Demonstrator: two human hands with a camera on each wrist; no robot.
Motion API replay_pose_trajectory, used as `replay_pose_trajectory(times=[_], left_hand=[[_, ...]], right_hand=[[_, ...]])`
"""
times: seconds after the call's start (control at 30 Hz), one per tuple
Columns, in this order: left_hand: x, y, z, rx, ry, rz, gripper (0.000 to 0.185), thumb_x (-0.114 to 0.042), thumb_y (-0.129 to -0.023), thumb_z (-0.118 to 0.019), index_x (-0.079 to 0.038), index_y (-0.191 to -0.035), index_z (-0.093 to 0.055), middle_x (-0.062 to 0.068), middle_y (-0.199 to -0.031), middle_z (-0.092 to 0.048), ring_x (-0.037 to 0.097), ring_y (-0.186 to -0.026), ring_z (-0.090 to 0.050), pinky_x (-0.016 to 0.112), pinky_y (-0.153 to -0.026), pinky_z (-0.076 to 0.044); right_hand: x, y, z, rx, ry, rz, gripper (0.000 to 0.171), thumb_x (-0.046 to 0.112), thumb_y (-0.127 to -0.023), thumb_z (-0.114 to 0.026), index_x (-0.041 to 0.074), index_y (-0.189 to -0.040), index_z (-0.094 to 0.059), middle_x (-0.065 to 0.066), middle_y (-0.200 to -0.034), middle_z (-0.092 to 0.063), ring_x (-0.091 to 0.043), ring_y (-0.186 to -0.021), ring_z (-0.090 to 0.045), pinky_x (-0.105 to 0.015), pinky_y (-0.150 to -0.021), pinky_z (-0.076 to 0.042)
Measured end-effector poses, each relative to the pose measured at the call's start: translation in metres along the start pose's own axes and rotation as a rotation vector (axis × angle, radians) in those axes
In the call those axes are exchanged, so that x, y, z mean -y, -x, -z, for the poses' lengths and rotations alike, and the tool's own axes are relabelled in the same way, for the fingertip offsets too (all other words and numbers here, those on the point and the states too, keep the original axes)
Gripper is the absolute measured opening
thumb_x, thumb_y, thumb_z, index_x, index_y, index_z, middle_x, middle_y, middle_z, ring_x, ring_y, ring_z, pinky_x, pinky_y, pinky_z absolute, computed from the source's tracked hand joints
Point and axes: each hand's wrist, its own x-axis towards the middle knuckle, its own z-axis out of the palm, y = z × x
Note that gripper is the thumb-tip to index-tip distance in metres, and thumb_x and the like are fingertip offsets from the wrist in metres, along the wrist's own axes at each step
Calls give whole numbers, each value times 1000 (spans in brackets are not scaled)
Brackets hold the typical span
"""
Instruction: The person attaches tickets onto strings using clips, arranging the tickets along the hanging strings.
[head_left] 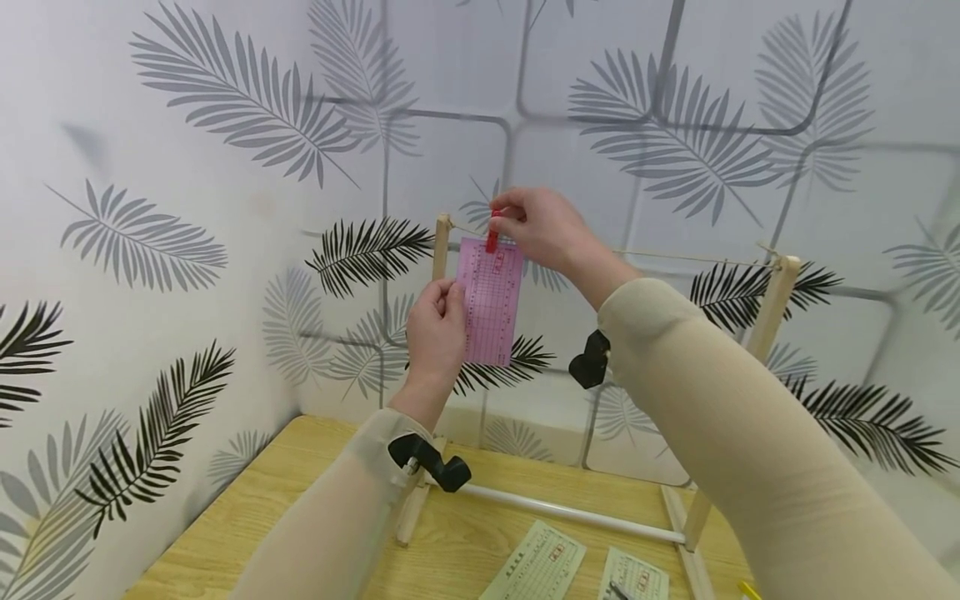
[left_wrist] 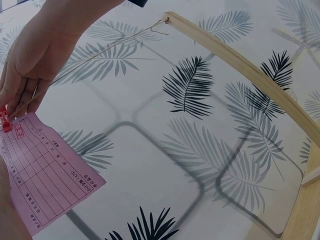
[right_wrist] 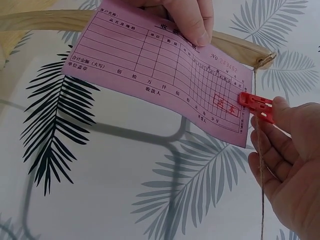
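A pink receipt slip hangs upright at the string, near the left post. My right hand pinches a red clothespin at the slip's top edge. In the right wrist view the clothespin bites the end of the printed slip, right beside the string. My left hand holds the slip's left edge between thumb and fingers. From the left wrist view, the slip and the right hand show, while the left hand is mostly cut off.
A wooden frame with a left post, a right post and a white bar stands on the wooden table. Two pale green slips lie in front, one larger slip and one smaller slip with a dark object on it.
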Motion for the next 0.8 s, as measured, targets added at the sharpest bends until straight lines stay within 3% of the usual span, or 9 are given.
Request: replay_pose_trajectory(times=[0.23,0.37,0.6,0.8], left_hand=[[1,5,1,12,15,8,27,-25,-118,-55,-6,-126,-72,12,-101,-78,23,-86,-72,35,-71,-58],[3,6,3,41,30,21,28,-26,-118,-55,-5,-129,-70,13,-104,-79,26,-90,-74,39,-75,-60],[8,15,13,81,59,71,29,-30,-119,-52,-8,-133,-66,13,-112,-78,27,-101,-75,44,-85,-61],[10,30,23,105,56,106,30,-32,-119,-53,-9,-133,-66,11,-118,-76,23,-101,-69,37,-80,-54]], right_hand=[[-1,6,2,7,-34,-38,44,25,-113,-67,11,-155,-62,-11,-139,-72,-26,-129,-64,-44,-108,-52],[-1,10,6,8,4,-42,48,30,-114,-65,12,-158,-58,-9,-143,-70,-26,-133,-62,-45,-110,-52],[-6,25,17,-30,87,13,48,32,-113,-67,11,-156,-60,-11,-149,-67,-28,-138,-60,-49,-116,-46],[-19,56,26,-100,121,82,46,29,-113,-68,8,-154,-63,-11,-152,-64,-29,-140,-57,-50,-117,-44]])
